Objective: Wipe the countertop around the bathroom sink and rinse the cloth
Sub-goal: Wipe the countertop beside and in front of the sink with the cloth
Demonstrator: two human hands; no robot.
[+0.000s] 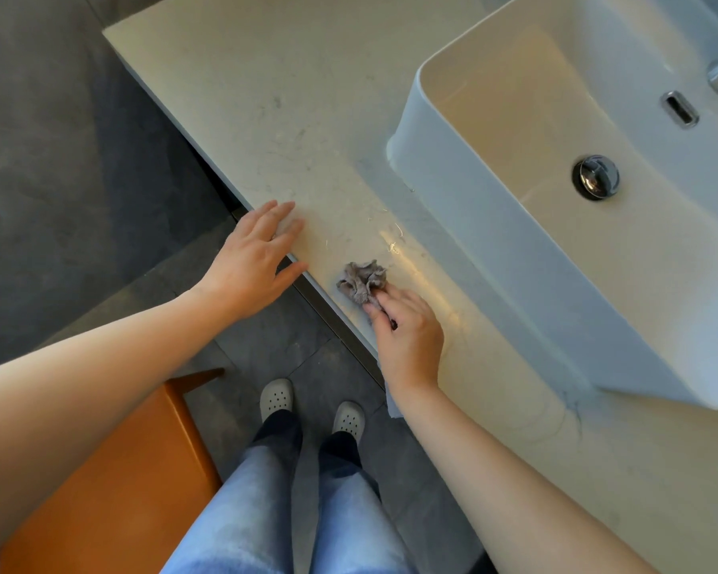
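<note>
Left hand: your left hand (254, 263) lies spread flat on the pale stone table (266, 109) edge.
Cloth: crumpled grey cloth (361, 280) at its 3 o'clock.
Right hand: your right hand (407, 333) pinches the cloth.
Sink: white rectangular basin (494, 250) at 2 o'clock.

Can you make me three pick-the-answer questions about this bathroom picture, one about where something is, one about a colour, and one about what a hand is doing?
1. Where is the crumpled cloth?
A. In the sink basin
B. On the countertop near its front edge
C. On the floor

2. What colour is the stool beside the person's legs?
A. Orange
B. Green
C. White

3. What is the left hand doing?
A. Gripping the faucet
B. Squeezing the cloth
C. Resting open at the countertop edge

Answers:
1. B, it lies left of the sink basin, under the right hand's fingertips.
2. A, its top is plainly orange.
3. C, its fingers are spread flat and hold nothing.
</note>
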